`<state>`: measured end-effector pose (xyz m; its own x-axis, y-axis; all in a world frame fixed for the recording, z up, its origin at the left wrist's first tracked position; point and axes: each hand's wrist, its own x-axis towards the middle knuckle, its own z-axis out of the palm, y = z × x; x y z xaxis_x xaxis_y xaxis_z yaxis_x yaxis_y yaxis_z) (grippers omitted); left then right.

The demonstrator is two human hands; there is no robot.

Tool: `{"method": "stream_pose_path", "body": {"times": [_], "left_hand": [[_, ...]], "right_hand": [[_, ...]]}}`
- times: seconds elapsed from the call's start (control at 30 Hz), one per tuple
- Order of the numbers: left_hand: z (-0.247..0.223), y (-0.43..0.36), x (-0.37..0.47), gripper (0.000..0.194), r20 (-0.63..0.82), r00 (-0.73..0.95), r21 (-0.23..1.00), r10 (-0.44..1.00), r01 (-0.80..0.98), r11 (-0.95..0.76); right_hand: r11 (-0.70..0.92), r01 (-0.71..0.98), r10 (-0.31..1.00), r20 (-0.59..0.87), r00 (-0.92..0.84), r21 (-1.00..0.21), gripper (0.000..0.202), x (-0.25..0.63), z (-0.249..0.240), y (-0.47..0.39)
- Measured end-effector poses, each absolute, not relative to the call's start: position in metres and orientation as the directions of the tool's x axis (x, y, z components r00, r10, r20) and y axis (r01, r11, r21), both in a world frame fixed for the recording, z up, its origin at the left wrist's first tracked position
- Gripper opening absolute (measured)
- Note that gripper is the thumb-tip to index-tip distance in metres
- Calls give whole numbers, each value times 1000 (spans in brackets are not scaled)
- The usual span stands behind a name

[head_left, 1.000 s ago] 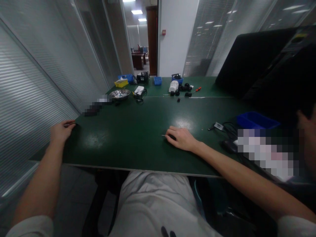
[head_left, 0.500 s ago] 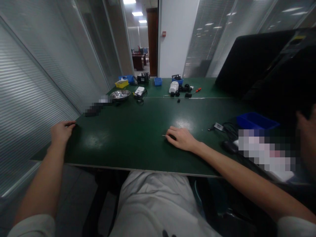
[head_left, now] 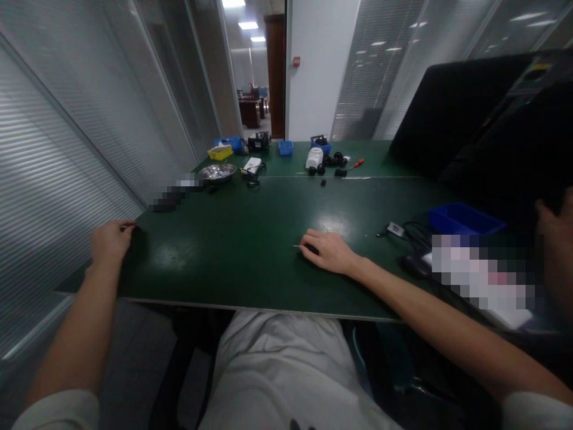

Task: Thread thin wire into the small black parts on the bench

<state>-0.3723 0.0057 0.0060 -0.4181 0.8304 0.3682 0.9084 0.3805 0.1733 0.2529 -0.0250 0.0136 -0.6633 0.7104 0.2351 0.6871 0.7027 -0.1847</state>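
My right hand rests on the green table, fingers curled in a pinch. A thin, pale, pin-like piece sticks out to the left from between its thumb and forefinger; its kind cannot be made out. Far to the left, near the table's side edge, my left hand is closed, fingertips together. Something small may be in that pinch, but it is too dark and small to name.
A co-worker's hand shows at the right edge, beside a blue tray and a cable with a white label. A black monitor stands behind. Farther back are a metal dish, a white device and a red screwdriver.
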Motion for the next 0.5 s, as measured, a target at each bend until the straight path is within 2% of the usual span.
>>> {"method": "stream_pose_path", "body": {"times": [0.37, 0.5], "left_hand": [[22, -4, -344, 29, 377, -497, 314, 782, 863, 396], [24, -6, -344, 29, 348, -561, 417, 751, 810, 412]], "right_hand": [[703, 686, 711, 231, -665, -189, 30, 253, 11, -23], [702, 690, 710, 232, -664, -176, 30, 254, 12, -24]]}}
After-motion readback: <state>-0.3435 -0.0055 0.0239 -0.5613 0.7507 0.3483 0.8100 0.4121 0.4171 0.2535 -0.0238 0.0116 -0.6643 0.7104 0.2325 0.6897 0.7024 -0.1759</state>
